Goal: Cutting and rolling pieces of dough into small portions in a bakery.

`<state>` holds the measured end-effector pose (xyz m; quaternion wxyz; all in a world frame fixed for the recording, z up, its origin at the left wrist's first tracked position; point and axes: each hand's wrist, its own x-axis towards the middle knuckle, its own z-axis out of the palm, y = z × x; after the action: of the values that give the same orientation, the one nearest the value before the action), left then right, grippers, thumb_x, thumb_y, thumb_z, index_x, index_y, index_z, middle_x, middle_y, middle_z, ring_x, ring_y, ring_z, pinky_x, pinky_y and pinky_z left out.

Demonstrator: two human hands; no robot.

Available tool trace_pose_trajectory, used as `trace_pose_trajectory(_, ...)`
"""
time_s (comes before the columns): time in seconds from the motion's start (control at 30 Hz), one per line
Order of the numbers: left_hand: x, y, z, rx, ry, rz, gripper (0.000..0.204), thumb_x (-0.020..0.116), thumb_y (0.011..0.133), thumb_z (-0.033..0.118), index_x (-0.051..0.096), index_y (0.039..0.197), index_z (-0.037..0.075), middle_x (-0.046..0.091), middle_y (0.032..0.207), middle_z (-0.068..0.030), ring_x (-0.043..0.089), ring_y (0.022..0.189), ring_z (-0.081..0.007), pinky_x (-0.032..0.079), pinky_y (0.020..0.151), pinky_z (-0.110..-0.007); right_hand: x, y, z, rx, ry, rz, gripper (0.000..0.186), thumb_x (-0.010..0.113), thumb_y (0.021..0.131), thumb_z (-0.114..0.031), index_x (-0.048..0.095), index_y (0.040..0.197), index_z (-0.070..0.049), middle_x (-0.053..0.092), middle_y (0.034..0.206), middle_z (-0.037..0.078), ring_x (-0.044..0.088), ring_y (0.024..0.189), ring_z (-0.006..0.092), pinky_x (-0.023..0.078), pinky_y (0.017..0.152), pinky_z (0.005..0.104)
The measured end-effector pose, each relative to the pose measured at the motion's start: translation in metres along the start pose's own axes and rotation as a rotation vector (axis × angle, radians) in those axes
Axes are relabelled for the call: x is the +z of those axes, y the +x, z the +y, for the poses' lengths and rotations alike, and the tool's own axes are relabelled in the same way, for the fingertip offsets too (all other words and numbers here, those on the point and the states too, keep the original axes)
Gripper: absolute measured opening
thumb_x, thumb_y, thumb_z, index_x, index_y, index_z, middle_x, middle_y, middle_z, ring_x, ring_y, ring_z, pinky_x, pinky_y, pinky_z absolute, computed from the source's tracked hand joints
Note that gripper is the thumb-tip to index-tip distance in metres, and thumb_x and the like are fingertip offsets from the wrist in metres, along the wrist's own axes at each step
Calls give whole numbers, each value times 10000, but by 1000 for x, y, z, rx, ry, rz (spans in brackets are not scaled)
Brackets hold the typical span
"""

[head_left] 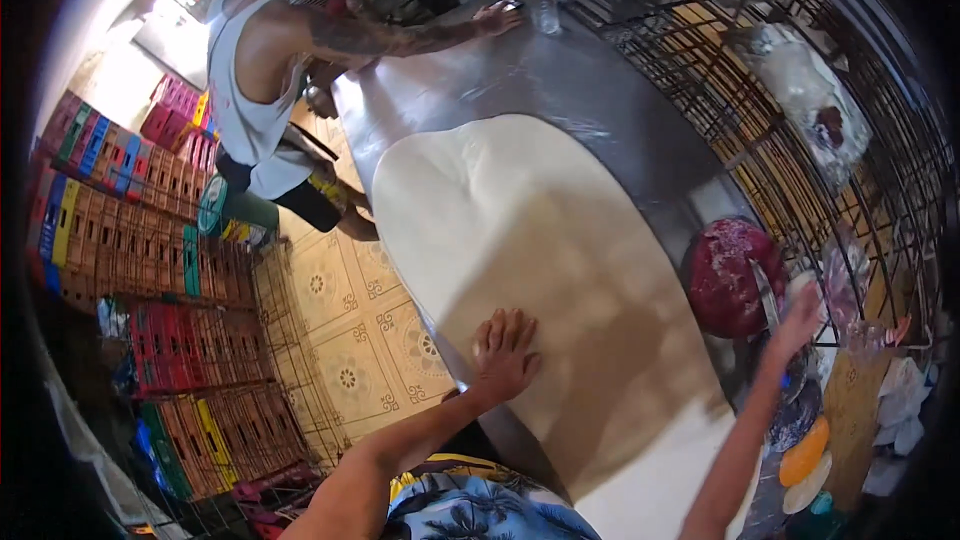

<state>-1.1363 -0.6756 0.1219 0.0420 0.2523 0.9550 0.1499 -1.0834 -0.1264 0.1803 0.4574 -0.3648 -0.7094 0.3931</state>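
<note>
A large, smooth, pale sheet of dough (480, 170) covers much of the metal table (630, 150). On its near left edge my left hand (505, 352) lies flat, fingers stretched out and holding nothing. My right hand (797, 315) reaches past the dough to the table's right side; its fingers are blurred, with something whitish at their tips, so I cannot tell whether it holds anything. Just left of that hand sits a dark red, lumpy mass (732, 275) dusted with white. A knife-like metal blade (766, 295) leans against it.
Black wire racks (690, 70) line the table's right side, with a plastic bag (810, 90) on them. An orange disc (804, 450) lies near my right forearm. Another person (262, 70) stands at the far left, one hand on the table by a clear bottle (546, 12). Stacked crates (150, 175) stand left.
</note>
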Motion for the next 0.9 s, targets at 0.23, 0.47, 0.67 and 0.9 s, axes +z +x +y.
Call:
trace_pose_trajectory(0.23, -9, -2, -17, 79, -172, -58, 674, 593, 971, 434, 444, 1550, 124, 359, 1625, -193, 276, 1515, -436, 165, 1234, -581, 168, -320, -93, -167, 84, -653, 111, 696, 984, -151, 700, 958, -43, 650, 867, -12, 600, 787, 104, 512, 712, 306)
trace_pose_trajectory(0.47, -51, -11, -164, -151, -1205, -696, 376, 681, 928, 160, 662, 1286, 45, 646, 1318, -205, 549, 1318, -345, 417, 1110, -436, 395, -336, -200, -572, -12, -1002, 121, 647, 911, -122, 621, 820, -48, 638, 827, 147, 633, 810, 369, 531, 748, 451)
trace_pose_trajectory(0.67, -40, -68, -340, -438, -1122, -484, 267, 614, 1036, 165, 656, 1236, -6, 726, 1049, -84, 672, 998, -141, 551, 827, -300, 589, -305, -209, -799, -96, -640, 128, 627, 920, -141, 644, 836, -46, 665, 880, 172, 649, 840, 381, 532, 736, 484)
trace_pose_trajectory(0.9, 20, -186, -458, -1306, -1057, -384, 337, 635, 971, 217, 644, 1225, -5, 695, 944, -87, 657, 735, -171, 539, 660, -311, 560, -505, -239, -1127, -7, -786, 32, 560, 881, -96, 580, 903, -85, 609, 887, 143, 635, 873, 290, 542, 821, 421)
